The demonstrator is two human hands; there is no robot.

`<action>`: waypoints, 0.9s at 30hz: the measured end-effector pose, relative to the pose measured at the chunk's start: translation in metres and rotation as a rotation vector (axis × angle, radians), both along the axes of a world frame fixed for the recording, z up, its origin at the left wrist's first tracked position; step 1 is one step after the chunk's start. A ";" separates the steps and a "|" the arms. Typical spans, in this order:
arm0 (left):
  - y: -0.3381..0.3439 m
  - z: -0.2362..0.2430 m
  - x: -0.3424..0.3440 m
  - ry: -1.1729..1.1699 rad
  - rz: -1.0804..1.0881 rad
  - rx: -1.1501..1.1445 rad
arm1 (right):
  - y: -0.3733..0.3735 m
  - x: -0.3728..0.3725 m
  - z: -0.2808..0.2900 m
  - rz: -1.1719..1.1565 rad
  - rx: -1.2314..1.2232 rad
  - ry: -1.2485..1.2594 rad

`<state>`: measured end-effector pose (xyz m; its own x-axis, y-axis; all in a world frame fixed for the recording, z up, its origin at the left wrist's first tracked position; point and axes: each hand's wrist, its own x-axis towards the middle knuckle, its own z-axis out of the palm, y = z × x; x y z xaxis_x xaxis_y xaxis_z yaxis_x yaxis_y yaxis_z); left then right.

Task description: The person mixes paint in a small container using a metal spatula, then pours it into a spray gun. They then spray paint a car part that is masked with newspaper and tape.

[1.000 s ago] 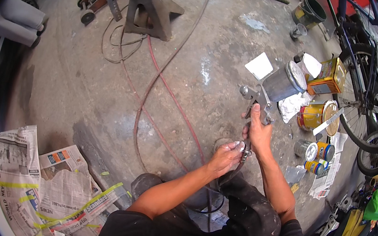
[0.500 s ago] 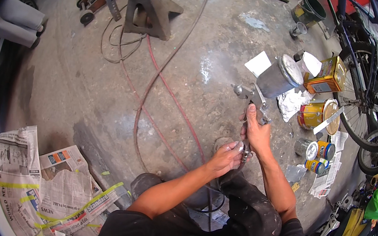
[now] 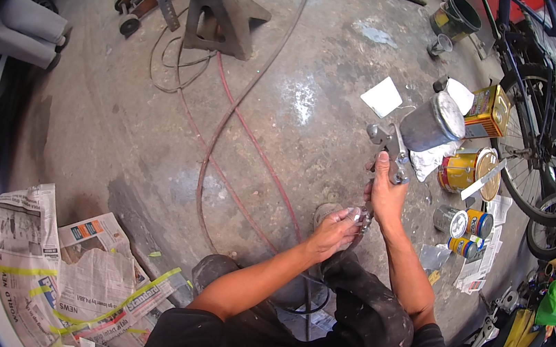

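Spray gun (image 3: 400, 149) shifted right | stained concrete floor (image 3: 150, 137) | metal stand (image 3: 237, 21) beyond

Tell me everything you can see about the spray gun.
The spray gun looks metallic, dull silver-grey with shinier knobs at the rear. Its rounded front end points away from the person and slightly left. A grey cylindrical cup appears joined to its side, though the joint is unclear. The right hand grips the handle, hiding most of it, while the left hand is at metal fittings below. It is held above the concrete floor.
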<state>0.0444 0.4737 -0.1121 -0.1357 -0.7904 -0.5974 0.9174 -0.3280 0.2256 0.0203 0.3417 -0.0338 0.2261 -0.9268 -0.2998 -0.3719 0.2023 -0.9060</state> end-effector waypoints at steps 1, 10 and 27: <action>-0.001 0.003 0.001 -0.014 0.002 0.020 | 0.000 -0.001 0.000 -0.024 -0.006 0.001; -0.006 -0.040 -0.017 -0.364 0.145 0.049 | 0.001 -0.016 -0.005 0.020 0.105 0.246; 0.236 0.105 0.163 -1.917 0.531 0.335 | -0.013 0.144 -0.046 0.407 0.055 -0.242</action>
<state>0.2070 0.7094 -0.0071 0.8941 -0.3788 0.2389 -0.3873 -0.3863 0.8371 0.1647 0.3292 -0.0800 0.6371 -0.7325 -0.2399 -0.2101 0.1344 -0.9684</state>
